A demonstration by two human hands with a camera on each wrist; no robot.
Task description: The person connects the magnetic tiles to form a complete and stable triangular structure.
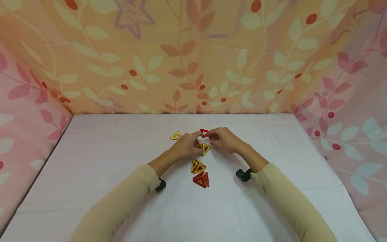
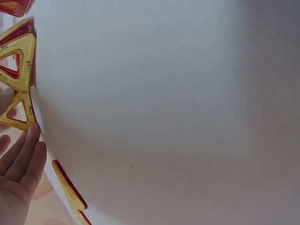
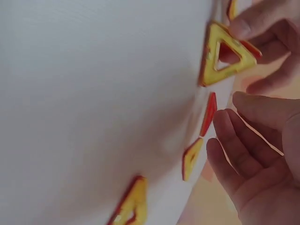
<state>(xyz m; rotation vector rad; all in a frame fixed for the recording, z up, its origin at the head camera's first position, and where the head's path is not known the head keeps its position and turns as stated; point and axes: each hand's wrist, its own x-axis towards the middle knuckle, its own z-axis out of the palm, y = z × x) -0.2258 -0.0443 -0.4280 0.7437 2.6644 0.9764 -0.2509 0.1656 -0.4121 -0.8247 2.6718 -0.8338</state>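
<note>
My left hand (image 1: 188, 145) holds a small pyramid (image 1: 203, 148) of yellow and red triangular tiles, the thumb on its near side. In the right wrist view the pyramid's yellow face (image 3: 212, 65) has an open centre. Relaxed and slightly bent, the fingers of my right hand (image 3: 255, 154) hold nothing. Their tips are right at a red triangular tile (image 3: 209, 115), which also shows between the hands in the head view. Beside that tile is a yellow one (image 3: 191, 159). Nearer my body sit a yellow-faced pyramid (image 1: 198, 166) and a red-faced pyramid (image 1: 201, 179).
A yellow triangular tile (image 1: 175, 136) lies left of the hands, partly behind the left one. Another yellow tile (image 3: 129, 204) shows low in the right wrist view. The white-covered table (image 1: 90, 201) meets patterned cloth (image 1: 181, 67) at the back and sides.
</note>
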